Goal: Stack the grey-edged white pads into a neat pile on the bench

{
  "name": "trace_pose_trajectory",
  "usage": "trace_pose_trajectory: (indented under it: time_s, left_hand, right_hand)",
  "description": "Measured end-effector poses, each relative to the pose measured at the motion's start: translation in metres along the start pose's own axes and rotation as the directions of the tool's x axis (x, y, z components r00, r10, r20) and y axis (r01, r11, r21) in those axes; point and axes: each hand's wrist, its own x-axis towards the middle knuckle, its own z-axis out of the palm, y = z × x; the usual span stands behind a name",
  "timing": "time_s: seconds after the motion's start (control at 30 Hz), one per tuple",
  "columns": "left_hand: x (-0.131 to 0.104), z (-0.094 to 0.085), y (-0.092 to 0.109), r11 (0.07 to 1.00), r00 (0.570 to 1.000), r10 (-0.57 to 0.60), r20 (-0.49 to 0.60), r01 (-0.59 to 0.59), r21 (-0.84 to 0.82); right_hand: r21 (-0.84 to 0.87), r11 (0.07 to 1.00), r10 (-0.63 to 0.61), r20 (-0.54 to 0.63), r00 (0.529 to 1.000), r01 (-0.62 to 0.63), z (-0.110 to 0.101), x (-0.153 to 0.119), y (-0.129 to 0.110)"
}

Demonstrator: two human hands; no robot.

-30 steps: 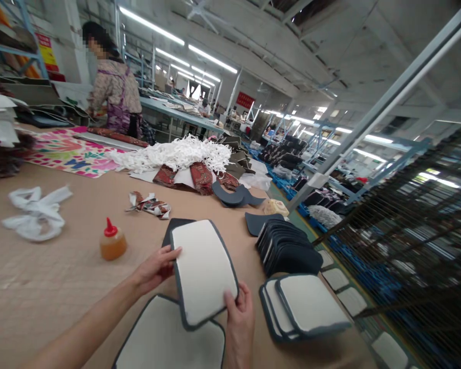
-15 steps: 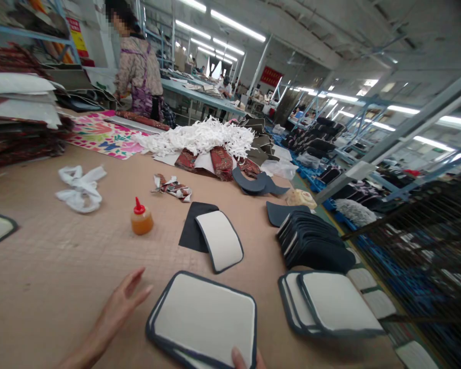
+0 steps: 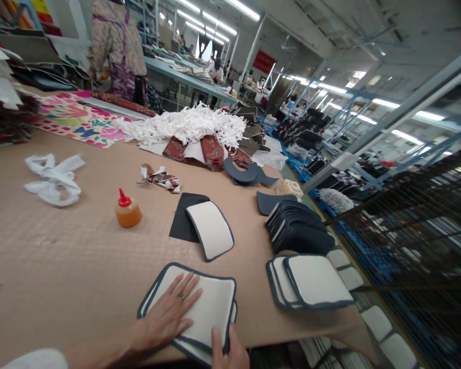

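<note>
A small stack of pale panels with dark edging (image 3: 211, 292) lies near the table's front edge. My left hand (image 3: 171, 310) rests flat on the top panel, its fingers spread, a ring on one of them. At the stack's right front corner, my right hand (image 3: 228, 348) grips the edge of the panel between thumb and fingers. Behind the stack, a curved pale panel (image 3: 211, 230) lies partly over a black sheet (image 3: 180, 220). To the left stands a bottle of amber liquid with a red cap (image 3: 128, 210).
More edged panels (image 3: 318, 279) and a row of dark folded pieces (image 3: 297, 228) lie at the right. White strips (image 3: 200, 123) are heaped at the back, with a white tied strip (image 3: 56, 179) at the left. A person (image 3: 117, 51) stands beyond the table.
My left hand has moved right, from the bare table onto the top panel. My right hand has come further into view, now pinching the panel's corner. The camera view has shifted.
</note>
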Motion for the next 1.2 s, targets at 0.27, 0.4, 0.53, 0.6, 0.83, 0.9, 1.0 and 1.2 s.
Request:
trace_pose_trajectory:
  time_s: [0.27, 0.4, 0.53, 0.6, 0.83, 0.9, 1.0, 1.2]
  left_hand:
    - [0.003, 0.009, -0.002, 1.000, 1.000, 0.025, -0.003, -0.025, -0.009]
    - [0.003, 0.000, -0.001, 0.999, 1.000, 0.012, 0.028, -0.011, -0.038]
    - [0.000, -0.008, -0.013, 0.998, 0.999, 0.013, 0.038, -0.010, -0.070]
    - [-0.003, -0.004, -0.023, 0.998, 0.998, -0.057, -0.006, 0.057, -0.041]
    - [-0.009, 0.017, -0.038, 0.997, 0.993, -0.069, -0.100, 0.070, 0.009]
    - [-0.008, 0.011, -0.037, 0.997, 0.993, -0.071, -0.095, 0.070, -0.016]
    - [-0.005, -0.007, -0.031, 0.996, 0.994, -0.074, -0.086, 0.069, -0.059]
    - [-0.003, -0.020, -0.021, 0.989, 0.997, 0.074, -0.002, -0.074, -0.127]
  right_hand:
    - [0.073, 0.994, 0.048, 0.331, 0.942, -0.076, -0.020, 0.058, 0.006]
    - [-0.076, 0.997, 0.028, 0.136, 0.990, -0.017, 0.002, 0.040, 0.001]
    - [-0.086, 0.996, 0.015, 0.083, 0.996, -0.008, 0.004, 0.032, 0.002]
    - [-0.043, 0.999, 0.021, 0.113, 0.993, -0.016, -0.004, 0.039, 0.006]
    - [0.114, 0.993, -0.014, 0.244, 0.970, -0.014, -0.016, 0.083, -0.001]
    - [0.100, 0.995, -0.021, 0.191, 0.981, 0.001, -0.013, 0.081, -0.005]
    - [0.089, 0.996, 0.012, 0.146, 0.989, -0.025, -0.010, 0.065, -0.004]
    - [0.011, 0.996, 0.089, 0.058, 0.994, -0.089, 0.001, 0.032, 0.021]
